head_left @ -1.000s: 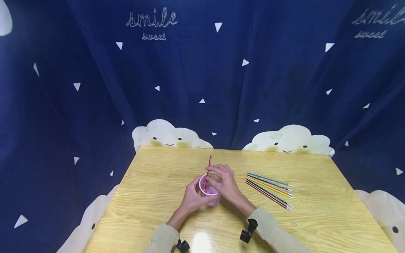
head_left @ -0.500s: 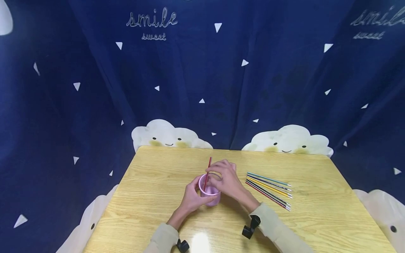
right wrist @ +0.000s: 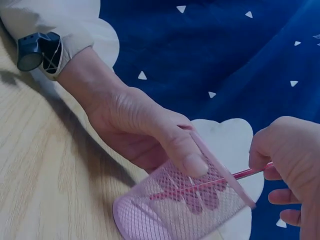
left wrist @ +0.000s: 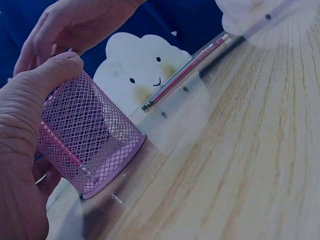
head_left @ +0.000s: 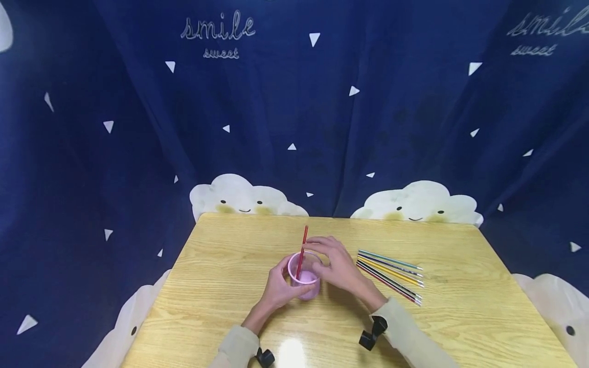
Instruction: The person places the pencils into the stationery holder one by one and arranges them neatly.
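My left hand (head_left: 278,289) (left wrist: 20,125) grips a pink mesh cup (head_left: 312,293) (left wrist: 82,135), which stands upright on the wooden table. Inside leans a red pencil (head_left: 305,235) (left wrist: 62,147), its upper end rising above the rim. Over the cup's right side is my right hand (head_left: 338,265) (right wrist: 295,155), its index fingertip at the pencil and its thumb apart from it. In the right wrist view, the left hand (right wrist: 140,122) wraps around the cup (right wrist: 205,215), and the right thumb hides the upper end of the pencil (right wrist: 245,173).
Several pencils, among them a blue-green one (head_left: 388,259), yellow ones and dark ones, lie fanned out on the table (head_left: 460,306) right of the cup. A dark blue curtain (head_left: 276,102) with white clouds hangs behind the table.
My right hand has shifted to the right, its thumb coming away from the red pencil. The left hand and the cup have stayed in place.
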### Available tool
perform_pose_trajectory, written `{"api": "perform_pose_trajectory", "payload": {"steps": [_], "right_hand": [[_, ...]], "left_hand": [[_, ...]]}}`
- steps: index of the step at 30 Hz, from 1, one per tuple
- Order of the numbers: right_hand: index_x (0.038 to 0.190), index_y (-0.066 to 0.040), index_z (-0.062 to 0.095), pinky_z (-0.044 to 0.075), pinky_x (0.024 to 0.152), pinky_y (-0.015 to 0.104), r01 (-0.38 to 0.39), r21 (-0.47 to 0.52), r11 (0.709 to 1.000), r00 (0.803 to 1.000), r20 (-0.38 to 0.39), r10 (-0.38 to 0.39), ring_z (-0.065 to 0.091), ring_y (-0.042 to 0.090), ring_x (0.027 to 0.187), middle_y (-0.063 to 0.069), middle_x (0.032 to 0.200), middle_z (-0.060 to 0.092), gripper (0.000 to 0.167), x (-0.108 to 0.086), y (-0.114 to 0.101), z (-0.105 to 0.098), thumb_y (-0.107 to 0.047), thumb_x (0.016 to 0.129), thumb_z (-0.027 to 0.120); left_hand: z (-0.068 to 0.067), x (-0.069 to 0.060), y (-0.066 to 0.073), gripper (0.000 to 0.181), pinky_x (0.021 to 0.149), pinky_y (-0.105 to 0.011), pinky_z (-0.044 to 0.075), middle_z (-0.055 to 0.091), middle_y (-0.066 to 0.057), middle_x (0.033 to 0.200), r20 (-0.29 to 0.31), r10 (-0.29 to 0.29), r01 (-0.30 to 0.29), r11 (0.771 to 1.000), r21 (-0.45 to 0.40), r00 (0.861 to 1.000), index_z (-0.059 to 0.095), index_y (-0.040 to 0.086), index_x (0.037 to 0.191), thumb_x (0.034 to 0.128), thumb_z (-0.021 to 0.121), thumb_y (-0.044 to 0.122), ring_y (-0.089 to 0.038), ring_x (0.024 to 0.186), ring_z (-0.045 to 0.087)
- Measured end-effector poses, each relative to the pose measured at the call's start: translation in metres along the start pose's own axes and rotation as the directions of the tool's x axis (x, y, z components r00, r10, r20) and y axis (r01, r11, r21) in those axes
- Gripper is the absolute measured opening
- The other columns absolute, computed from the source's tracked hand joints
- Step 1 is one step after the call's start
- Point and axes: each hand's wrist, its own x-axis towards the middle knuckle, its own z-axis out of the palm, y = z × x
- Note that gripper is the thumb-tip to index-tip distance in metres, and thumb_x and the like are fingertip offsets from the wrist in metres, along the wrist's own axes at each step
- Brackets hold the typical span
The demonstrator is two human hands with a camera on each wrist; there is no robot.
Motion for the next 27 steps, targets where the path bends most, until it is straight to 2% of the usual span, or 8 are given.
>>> {"api": "perform_pose_trajectory", "payload": {"steps": [6,14,20,27], "right_hand": [[0.133,-0.011,0.071,0.046,0.110,0.057,0.000,0.026,1.000,1.000,-0.027,0.001,0.061,0.027,0.128,0.008,0.140,0.067,0.046,-0.015,0.012,-0.013,-0.006,0.087,0.072],[0.134,-0.014,0.071,0.049,0.104,0.051,-0.041,0.021,0.999,0.997,-0.060,0.043,0.061,0.028,0.127,0.007,0.140,0.067,0.050,-0.044,0.028,-0.034,-0.003,0.085,0.074],[0.142,-0.012,0.065,0.046,0.105,0.054,-0.072,-0.060,0.996,0.997,-0.030,0.071,0.057,0.031,0.131,0.011,0.148,0.061,0.058,-0.071,0.045,-0.054,0.000,0.086,0.074],[0.141,-0.012,0.066,0.045,0.100,0.057,-0.063,-0.192,0.979,0.998,0.013,0.067,0.058,0.036,0.126,0.015,0.146,0.062,0.055,-0.097,0.063,-0.069,-0.005,0.087,0.076]], "left_hand": [[0.000,0.000,0.000,0.082,0.103,-0.061,0.053,0.068,-0.021,0.132,0.002,-0.005,0.005,0.999,-0.033,1.000,0.060,0.004,0.142,0.0692,0.097,0.010,-0.042,0.119,0.065],[0.001,0.001,0.000,0.082,0.107,-0.054,0.053,0.069,-0.018,0.133,0.004,-0.011,0.011,1.000,-0.019,1.000,0.061,0.008,0.142,0.0693,0.098,0.014,-0.039,0.121,0.065],[0.000,0.001,0.001,0.081,0.107,-0.057,0.051,0.069,-0.019,0.131,0.002,-0.040,0.040,0.999,-0.028,0.999,0.062,0.008,0.141,0.0680,0.098,0.011,-0.039,0.120,0.066],[0.002,0.001,-0.002,0.084,0.106,-0.069,0.046,0.065,-0.030,0.132,0.004,-0.045,0.045,0.997,-0.067,0.999,0.057,-0.003,0.143,0.0673,0.094,-0.001,-0.052,0.121,0.062]]}}
